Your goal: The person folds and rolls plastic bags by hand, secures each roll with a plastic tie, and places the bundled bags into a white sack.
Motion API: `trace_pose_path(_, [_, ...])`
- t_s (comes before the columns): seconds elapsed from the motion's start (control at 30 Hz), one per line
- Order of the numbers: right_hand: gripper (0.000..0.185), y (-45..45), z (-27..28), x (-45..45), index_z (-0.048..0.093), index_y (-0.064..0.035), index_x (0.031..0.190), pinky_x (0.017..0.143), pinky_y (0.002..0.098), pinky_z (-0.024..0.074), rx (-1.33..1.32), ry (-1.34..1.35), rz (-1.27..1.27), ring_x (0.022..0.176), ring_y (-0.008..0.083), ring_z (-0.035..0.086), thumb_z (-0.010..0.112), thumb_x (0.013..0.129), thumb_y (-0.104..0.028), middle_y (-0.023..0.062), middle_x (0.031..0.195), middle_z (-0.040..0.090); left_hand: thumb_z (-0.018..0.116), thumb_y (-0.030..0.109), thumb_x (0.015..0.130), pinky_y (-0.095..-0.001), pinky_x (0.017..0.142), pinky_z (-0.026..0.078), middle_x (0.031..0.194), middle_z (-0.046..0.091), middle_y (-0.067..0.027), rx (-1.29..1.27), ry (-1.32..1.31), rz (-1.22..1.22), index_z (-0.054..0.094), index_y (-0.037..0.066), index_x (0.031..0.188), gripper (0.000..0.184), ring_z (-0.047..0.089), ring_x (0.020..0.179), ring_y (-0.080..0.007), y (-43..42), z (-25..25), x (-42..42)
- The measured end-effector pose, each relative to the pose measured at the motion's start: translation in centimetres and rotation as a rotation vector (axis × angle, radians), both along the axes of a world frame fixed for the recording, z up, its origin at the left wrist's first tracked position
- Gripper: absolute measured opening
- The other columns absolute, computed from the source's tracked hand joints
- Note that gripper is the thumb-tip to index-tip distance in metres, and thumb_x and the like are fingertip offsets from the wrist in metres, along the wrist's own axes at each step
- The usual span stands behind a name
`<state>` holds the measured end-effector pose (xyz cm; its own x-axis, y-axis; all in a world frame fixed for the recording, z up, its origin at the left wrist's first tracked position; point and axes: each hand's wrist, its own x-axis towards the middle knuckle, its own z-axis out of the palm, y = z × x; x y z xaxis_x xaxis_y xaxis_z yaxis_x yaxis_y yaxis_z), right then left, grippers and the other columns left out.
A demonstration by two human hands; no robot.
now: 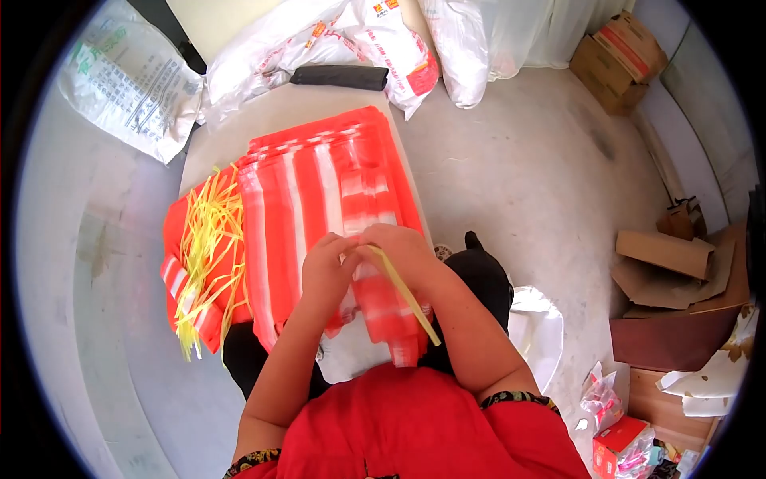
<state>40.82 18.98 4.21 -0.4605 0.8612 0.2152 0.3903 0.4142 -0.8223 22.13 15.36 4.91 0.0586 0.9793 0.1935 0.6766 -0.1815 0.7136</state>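
Red-and-white striped plastic sheets lie in a stack on a low table in front of me. My left hand is closed at the stack's near right part, its fingers pinching gathered red plastic. Touching it, my right hand is closed too, with a yellow strip running out from under its fingers down to the right. Striped plastic hangs below both hands toward my lap. A loose bundle of yellow strips rests on red plastic left of the stack. The fingertips partly hide each other and what they pinch.
A dark roll lies at the table's far edge, beside white printed bags. Another white sack is at the upper left. Cardboard boxes stand at the back right; an open carton and small packages are at the right.
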Motion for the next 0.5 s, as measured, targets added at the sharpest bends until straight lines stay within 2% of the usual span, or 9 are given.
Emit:
trace_pose_path(0.07, [0.016, -0.2, 1.5, 0.2, 0.068, -0.0084, 0.108, 0.077, 0.0421, 0.0549, -0.242, 0.050, 0.000, 0.090, 0.0350, 0.069, 0.066, 0.098, -0.020, 0.0125, 0.102, 0.070, 0.074, 0.005, 0.094, -0.0285, 0.068, 0.048, 0.086, 0.067, -0.0036, -0.093, -0.137, 0.051, 0.074, -0.002, 0.108, 0.016, 0.058, 0.074, -0.0121, 0.1, 0.0, 0.0])
trace_pose_path(0.17, [0.016, -0.1, 2.1, 0.3, 0.068, -0.0074, 0.109, 0.079, 0.0406, 0.0551, -0.367, 0.079, 0.015, 0.093, 0.0342, 0.069, 0.065, 0.096, -0.015, 0.0127, 0.106, 0.070, 0.069, 0.011, 0.100, -0.0272, 0.068, 0.047, 0.082, 0.066, -0.0021, -0.315, -0.451, 0.148, 0.073, -0.004, 0.105, 0.016, 0.057, 0.075, -0.0086, 0.3, 0.2, 0.2])
trace_pose_path(0.2, [0.016, 0.0, 1.8, 0.2, 0.068, -0.0077, 0.109, 0.079, 0.0407, 0.0553, -0.254, 0.079, 0.014, 0.094, 0.0338, 0.069, 0.065, 0.095, -0.014, 0.0122, 0.107, 0.070, 0.068, 0.013, 0.103, -0.0269, 0.068, 0.047, 0.081, 0.066, -0.0017, -0.402, -0.575, 0.182, 0.073, -0.004, 0.105, 0.018, 0.057, 0.076, -0.0075, 0.3, 0.2, 0.3])
trace_pose_path(0.3, [0.020, -0.1, 0.3, -0.5, 0.071, -0.0084, 0.111, 0.081, 0.0408, 0.0561, 0.034, 0.083, -0.002, 0.097, 0.0327, 0.070, 0.066, 0.092, -0.010, 0.0105, 0.110, 0.070, 0.064, 0.018, 0.107, -0.0278, 0.069, 0.048, 0.080, 0.067, -0.0026, -0.479, -0.654, 0.201, 0.071, -0.005, 0.102, 0.025, 0.057, 0.076, -0.0080, 0.3, 0.1, 0.3])
trace_pose_path(0.4, [0.027, -0.1, -0.5, -0.9, 0.073, -0.0089, 0.116, 0.082, 0.0409, 0.0569, 0.173, 0.081, -0.039, 0.098, 0.0318, 0.070, 0.066, 0.090, -0.006, 0.0091, 0.112, 0.069, 0.063, 0.017, 0.107, -0.0292, 0.069, 0.049, 0.081, 0.067, -0.0036, -0.230, -0.342, 0.125, 0.069, -0.005, 0.099, 0.024, 0.058, 0.075, -0.0095, 0.1, -0.3, 0.8])
trace_pose_path(0.43, [0.029, 0.0, -0.6, -1.0, 0.073, -0.0090, 0.117, 0.082, 0.0411, 0.0571, 0.186, 0.075, -0.059, 0.098, 0.0315, 0.069, 0.066, 0.090, -0.004, 0.0090, 0.112, 0.069, 0.064, 0.015, 0.105, -0.0304, 0.070, 0.051, 0.082, 0.068, -0.0050, -0.189, -0.164, 0.089, 0.068, -0.004, 0.099, 0.021, 0.058, 0.074, -0.0112, -0.3, 0.6, 0.9])
trace_pose_path(0.5, [0.031, 0.1, -0.8, -1.2, 0.074, -0.0087, 0.118, 0.083, 0.0406, 0.0572, 0.198, 0.073, -0.079, 0.099, 0.0312, 0.069, 0.066, 0.090, -0.002, 0.0098, 0.112, 0.068, 0.066, 0.013, 0.104, -0.0308, 0.069, 0.051, 0.083, 0.068, -0.0057, -0.017, -0.072, 0.026, 0.068, -0.003, 0.101, 0.016, 0.059, 0.073, -0.0122, -1.0, 0.3, 0.8])
